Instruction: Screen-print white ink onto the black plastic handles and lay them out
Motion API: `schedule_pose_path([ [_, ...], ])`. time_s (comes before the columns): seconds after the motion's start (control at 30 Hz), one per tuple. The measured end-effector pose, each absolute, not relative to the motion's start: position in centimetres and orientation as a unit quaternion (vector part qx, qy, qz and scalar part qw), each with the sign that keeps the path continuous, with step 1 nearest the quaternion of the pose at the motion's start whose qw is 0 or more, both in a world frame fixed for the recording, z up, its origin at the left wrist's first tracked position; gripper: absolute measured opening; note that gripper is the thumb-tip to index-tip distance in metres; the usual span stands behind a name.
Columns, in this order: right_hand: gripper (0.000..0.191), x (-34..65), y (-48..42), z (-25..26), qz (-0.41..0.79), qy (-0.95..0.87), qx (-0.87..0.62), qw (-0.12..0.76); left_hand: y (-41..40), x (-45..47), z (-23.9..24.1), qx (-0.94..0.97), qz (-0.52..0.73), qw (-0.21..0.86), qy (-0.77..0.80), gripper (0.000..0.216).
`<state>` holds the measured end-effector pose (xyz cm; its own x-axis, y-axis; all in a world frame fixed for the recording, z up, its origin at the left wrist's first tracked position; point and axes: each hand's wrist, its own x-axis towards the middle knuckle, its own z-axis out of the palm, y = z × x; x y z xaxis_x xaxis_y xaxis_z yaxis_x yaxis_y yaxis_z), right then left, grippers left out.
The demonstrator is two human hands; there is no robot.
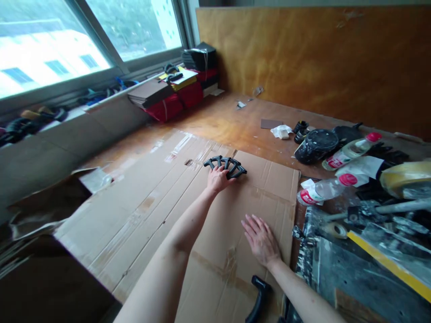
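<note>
Scatter was the likeliest trouble: black curved pieces (226,162) lay bunched on the cardboard (215,233) at the left hand's (218,178) fingers, and whether that grip was closed around any of them could not be told, so a careless push might have spread them. The right hand (263,242) held nothing, its fingers extended; its forearm, near a separate black curved piece (259,298), could have knocked it aside.

Cool daylight glares through the overexposed window (84,40), leaving the lower left corner in deep shadow.
</note>
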<state>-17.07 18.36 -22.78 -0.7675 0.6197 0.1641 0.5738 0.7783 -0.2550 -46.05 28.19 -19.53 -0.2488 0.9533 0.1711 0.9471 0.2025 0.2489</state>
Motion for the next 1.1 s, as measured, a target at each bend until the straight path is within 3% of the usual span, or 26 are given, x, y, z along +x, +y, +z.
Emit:
schedule_pose_path([
  [0.2, 0.050, -17.0, 18.5, -22.8, 0.100, -0.934, -0.319, 0.128, 36.0, -46.9, -20.2, 0.598, 0.114, 0.029, 0.793, 0.050],
  [0.4, 0.048, -17.2, 18.6, -22.4, 0.124, -0.931, -0.327, 0.109, 36.2, -46.7, -21.0, 0.612, 0.120, 0.037, 0.781, 0.061],
  [0.6, 0.045, -17.2, 18.5, -22.4, 0.146, -0.929, -0.330, 0.081, 24.2, -44.8, -22.9, 0.593, 0.188, 0.061, 0.780, 0.054],
  [0.8, 0.043, -17.4, 18.5, -21.8, 0.171, -0.922, -0.338, 0.079, 6.6, -39.3, -22.6, 0.599, 0.143, 0.085, 0.783, 0.052],
  [0.9, 0.048, -18.5, 17.3, -20.9, 0.205, -0.927, -0.306, 0.074, 3.5, -37.6, -22.0, 0.594, 0.127, 0.078, 0.790, 0.055],
  [1.03, 0.017, -20.6, 14.5, -19.8, 0.264, -0.921, -0.280, 0.056, 3.5, -36.8, -21.7, 0.585, 0.116, 0.069, 0.800, 0.058],
  [1.1, 0.017, -21.2, 13.3, -19.4, 0.292, -0.910, -0.290, 0.044, 3.7, -36.7, -21.7, 0.584, 0.111, 0.068, 0.801, 0.058],
])
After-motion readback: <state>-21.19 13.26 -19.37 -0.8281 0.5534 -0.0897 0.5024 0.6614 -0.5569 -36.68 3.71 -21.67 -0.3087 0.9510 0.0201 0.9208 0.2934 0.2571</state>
